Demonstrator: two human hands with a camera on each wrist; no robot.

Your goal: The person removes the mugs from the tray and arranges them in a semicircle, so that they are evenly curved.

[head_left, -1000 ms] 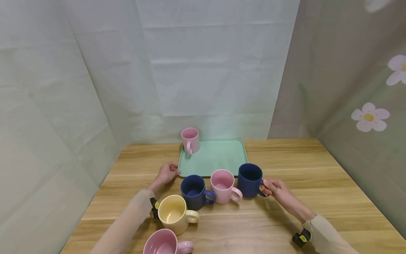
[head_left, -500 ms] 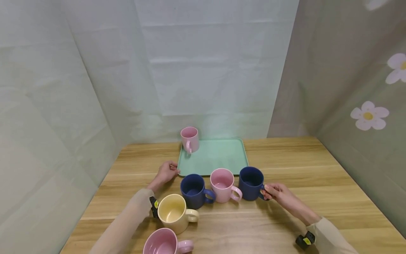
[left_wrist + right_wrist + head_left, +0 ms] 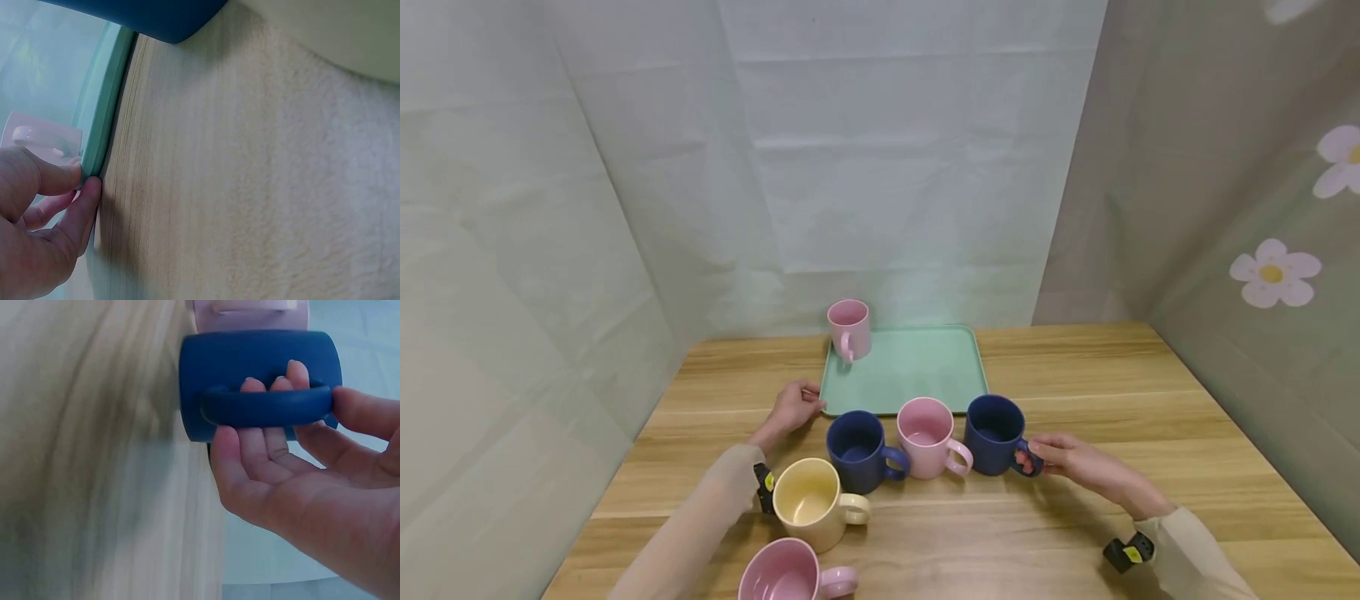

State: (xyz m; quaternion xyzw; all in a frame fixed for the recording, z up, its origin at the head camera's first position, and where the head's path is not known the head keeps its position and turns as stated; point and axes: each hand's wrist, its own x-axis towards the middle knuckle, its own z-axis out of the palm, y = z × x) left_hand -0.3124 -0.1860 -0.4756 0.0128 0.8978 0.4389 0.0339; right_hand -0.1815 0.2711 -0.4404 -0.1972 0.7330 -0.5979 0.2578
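Observation:
At the right end of the row, my right hand (image 3: 1078,467) holds a dark blue mug (image 3: 994,435) by its handle. In the right wrist view several fingers pass through the handle (image 3: 269,407), with the thumb at its upper end. My left hand (image 3: 792,412) pinches the near left corner of a mint green tray (image 3: 917,367) between thumb and finger, seen close up in the left wrist view. A pink mug (image 3: 850,332) stands upright on the tray's far left corner. Beside the held mug is another pink mug (image 3: 925,439).
Left of the middle pink mug stands a second dark blue mug (image 3: 859,454). Nearer are a yellow mug (image 3: 808,508) and a pink mug (image 3: 782,575), cut off by the frame, both by my left forearm. Cloth walls (image 3: 910,167) enclose the wooden table (image 3: 1075,367).
The right-hand dark blue mug has moved slightly nearer and right, and down beside the pink mug. My right fingers have shifted deeper through its handle. The left hand stays at the tray corner.

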